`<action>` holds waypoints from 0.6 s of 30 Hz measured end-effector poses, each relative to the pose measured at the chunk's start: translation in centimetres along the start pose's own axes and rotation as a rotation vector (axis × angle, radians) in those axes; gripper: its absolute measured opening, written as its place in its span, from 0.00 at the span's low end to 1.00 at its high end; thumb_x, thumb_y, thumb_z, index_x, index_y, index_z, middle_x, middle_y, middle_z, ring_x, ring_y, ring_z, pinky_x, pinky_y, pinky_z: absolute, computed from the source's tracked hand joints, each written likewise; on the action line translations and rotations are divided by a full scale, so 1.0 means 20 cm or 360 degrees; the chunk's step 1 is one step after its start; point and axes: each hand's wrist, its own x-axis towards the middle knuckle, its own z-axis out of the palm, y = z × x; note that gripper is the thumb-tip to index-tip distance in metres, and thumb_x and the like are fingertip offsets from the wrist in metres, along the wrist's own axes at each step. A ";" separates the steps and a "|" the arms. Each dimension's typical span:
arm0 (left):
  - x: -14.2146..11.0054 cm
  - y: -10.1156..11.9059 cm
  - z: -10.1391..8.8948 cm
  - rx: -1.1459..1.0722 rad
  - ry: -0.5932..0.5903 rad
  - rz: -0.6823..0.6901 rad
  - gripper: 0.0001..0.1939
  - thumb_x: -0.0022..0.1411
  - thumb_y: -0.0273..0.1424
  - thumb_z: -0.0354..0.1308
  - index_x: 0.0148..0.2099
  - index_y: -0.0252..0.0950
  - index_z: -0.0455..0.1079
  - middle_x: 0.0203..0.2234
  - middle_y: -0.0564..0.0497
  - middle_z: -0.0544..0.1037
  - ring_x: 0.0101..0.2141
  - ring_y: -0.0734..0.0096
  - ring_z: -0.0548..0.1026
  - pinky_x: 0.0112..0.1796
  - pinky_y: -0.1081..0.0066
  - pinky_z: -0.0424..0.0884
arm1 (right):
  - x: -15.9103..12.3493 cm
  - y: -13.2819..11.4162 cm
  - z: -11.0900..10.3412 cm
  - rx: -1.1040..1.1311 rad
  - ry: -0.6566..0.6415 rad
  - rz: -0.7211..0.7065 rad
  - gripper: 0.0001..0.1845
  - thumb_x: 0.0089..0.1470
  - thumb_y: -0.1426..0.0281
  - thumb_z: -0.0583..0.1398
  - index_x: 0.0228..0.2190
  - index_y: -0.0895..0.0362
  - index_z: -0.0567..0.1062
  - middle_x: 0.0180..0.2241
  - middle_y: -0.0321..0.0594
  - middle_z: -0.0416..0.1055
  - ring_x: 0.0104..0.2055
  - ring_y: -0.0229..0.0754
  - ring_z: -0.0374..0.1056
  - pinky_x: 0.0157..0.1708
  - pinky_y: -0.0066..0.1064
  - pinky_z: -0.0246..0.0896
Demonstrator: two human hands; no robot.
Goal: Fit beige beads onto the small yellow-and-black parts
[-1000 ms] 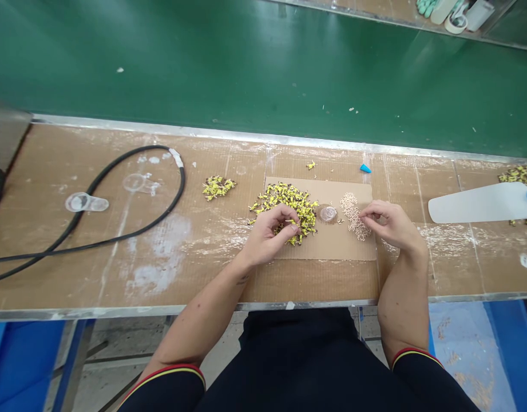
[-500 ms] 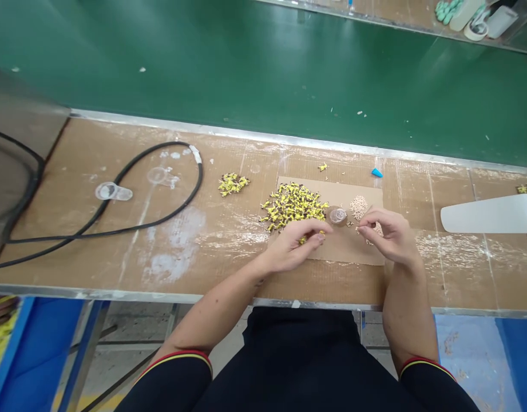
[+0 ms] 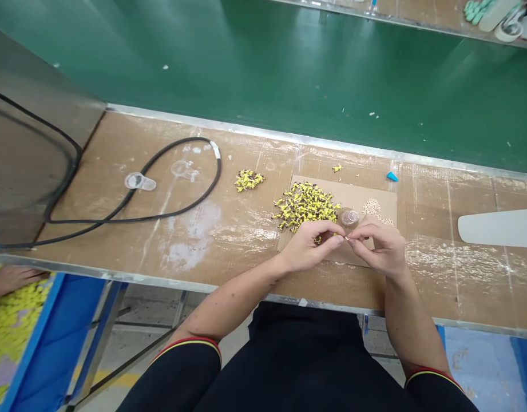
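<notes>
My left hand [image 3: 312,246] and my right hand [image 3: 380,246] meet fingertip to fingertip over the front of a cardboard sheet [image 3: 385,207]. Both are closed in a pinch. A tiny pale bit shows between the fingertips, too small to name; anything else in the left pinch is hidden. Just beyond the fingers stands a small round clear container [image 3: 348,217]. To its left lies a heap of small yellow and dark brown pieces [image 3: 306,203]. Small pale pieces [image 3: 371,207] are spread to its right, partly behind my right hand.
A smaller yellow pile [image 3: 249,180], a blue cap-like piece [image 3: 392,177] and a looped black cable [image 3: 177,213] lie on the bench. A white flat object [image 3: 499,227] is at right. Another person's hand [image 3: 14,281] rests over yellow pieces in a blue-sided bin [image 3: 52,337].
My hands have come together, the right one moving left from beside the pale pieces until the fingertips meet. The view has shifted left, and another person's hand now shows at the left edge.
</notes>
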 end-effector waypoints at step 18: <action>0.01 -0.07 -0.04 -0.0380 0.0384 -0.0066 0.11 0.71 0.32 0.54 0.53 0.37 0.72 0.28 0.54 0.75 0.26 0.77 0.72 0.30 0.75 0.71 | -0.03 0.14 -0.11 -0.0676 -0.0013 0.0259 0.06 0.59 0.73 0.63 0.31 0.53 0.79 0.21 0.31 0.69 0.24 0.37 0.64 0.29 0.32 0.57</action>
